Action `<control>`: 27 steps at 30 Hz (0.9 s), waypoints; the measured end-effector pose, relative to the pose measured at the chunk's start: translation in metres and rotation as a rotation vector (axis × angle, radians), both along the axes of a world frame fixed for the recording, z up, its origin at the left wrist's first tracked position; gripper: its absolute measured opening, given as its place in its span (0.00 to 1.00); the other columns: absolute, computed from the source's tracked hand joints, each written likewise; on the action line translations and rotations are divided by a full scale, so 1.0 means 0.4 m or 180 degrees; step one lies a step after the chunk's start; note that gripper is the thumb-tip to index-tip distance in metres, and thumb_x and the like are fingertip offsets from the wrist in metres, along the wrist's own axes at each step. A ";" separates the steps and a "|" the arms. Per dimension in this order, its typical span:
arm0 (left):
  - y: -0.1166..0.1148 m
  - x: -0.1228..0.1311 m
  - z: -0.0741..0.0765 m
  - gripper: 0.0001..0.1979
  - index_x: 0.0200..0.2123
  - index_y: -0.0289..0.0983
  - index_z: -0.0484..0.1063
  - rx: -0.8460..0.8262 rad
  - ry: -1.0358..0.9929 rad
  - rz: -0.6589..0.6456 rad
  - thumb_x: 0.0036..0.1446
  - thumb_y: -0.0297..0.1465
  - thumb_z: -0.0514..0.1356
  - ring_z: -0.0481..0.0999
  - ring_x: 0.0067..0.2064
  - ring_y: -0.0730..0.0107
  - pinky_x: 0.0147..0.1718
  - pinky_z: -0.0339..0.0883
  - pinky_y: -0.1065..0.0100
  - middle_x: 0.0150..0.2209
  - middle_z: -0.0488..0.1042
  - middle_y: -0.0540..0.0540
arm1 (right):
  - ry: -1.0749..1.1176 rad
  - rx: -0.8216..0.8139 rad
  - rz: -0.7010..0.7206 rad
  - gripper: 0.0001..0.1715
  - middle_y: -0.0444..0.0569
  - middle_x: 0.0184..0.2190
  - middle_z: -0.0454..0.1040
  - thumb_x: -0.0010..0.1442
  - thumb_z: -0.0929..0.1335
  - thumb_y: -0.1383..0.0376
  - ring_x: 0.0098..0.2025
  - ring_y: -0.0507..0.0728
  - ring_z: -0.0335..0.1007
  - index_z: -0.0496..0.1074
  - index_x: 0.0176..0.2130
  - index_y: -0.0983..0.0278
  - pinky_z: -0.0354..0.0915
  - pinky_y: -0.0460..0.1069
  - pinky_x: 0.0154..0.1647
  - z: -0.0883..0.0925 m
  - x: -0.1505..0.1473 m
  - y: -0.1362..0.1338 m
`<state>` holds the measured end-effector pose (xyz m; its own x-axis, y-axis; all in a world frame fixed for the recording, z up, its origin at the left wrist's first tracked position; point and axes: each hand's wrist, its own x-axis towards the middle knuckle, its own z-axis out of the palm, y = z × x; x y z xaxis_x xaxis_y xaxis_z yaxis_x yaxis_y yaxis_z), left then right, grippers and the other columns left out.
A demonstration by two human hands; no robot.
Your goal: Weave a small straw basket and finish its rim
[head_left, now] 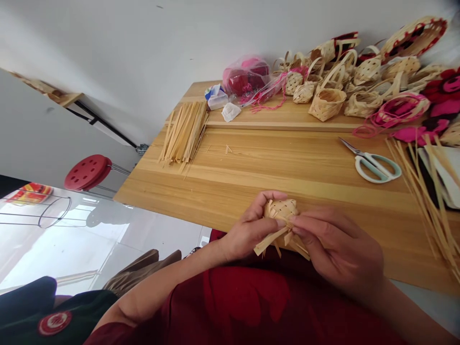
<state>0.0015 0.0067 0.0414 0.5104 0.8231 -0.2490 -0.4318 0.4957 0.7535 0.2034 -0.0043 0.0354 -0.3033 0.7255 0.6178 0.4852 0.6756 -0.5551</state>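
Head view: you have the small woven basket [282, 209] at lower centre of the frame, by the near edge of the bench [251, 182]. Your left hand [242, 233] is closed around its side, and your right hand [345, 247], slightly blurred, has its fingertips pinched on its lower edge, close beside your left thumb. The checkered body looks largely formed; the loose strip ends [271, 240] splaying out below look unfinished, and no handle shows on it, whereas the handled basket [326, 105] at upper right has one. The strip bundle [185, 134] at upper left is unwoven, and the scissors [362, 155] lie at right, in neither hand
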 end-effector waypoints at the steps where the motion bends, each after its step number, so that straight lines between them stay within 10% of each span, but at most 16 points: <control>1: -0.001 0.001 -0.001 0.28 0.59 0.44 0.65 0.0101 0.0008 0.0084 0.57 0.32 0.69 0.73 0.41 0.70 0.42 0.67 0.67 0.45 0.72 0.48 | 0.0009 -0.0040 -0.0054 0.26 0.46 0.41 0.82 0.63 0.73 0.73 0.40 0.61 0.79 0.78 0.55 0.48 0.76 0.57 0.41 -0.002 0.003 -0.001; 6: -0.001 -0.006 -0.010 0.35 0.64 0.46 0.64 0.0757 0.0449 0.0344 0.57 0.30 0.72 0.71 0.60 0.58 0.55 0.69 0.63 0.65 0.66 0.42 | 0.0106 -0.0347 -0.0314 0.20 0.47 0.43 0.82 0.66 0.71 0.72 0.43 0.60 0.80 0.78 0.53 0.50 0.77 0.56 0.44 -0.025 0.024 -0.008; 27: -0.011 -0.005 -0.057 0.42 0.73 0.41 0.61 0.0393 0.0709 0.0492 0.60 0.41 0.71 0.68 0.69 0.46 0.68 0.61 0.52 0.69 0.69 0.38 | 0.0615 -0.0897 -0.0217 0.21 0.47 0.45 0.79 0.66 0.71 0.71 0.43 0.57 0.77 0.76 0.55 0.53 0.73 0.54 0.46 -0.044 0.007 -0.025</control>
<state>-0.0004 0.0025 0.0186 0.3207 0.9179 -0.2338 -0.3123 0.3355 0.8888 0.2064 -0.0142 0.0177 -0.1452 0.8902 0.4317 0.3915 0.4524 -0.8013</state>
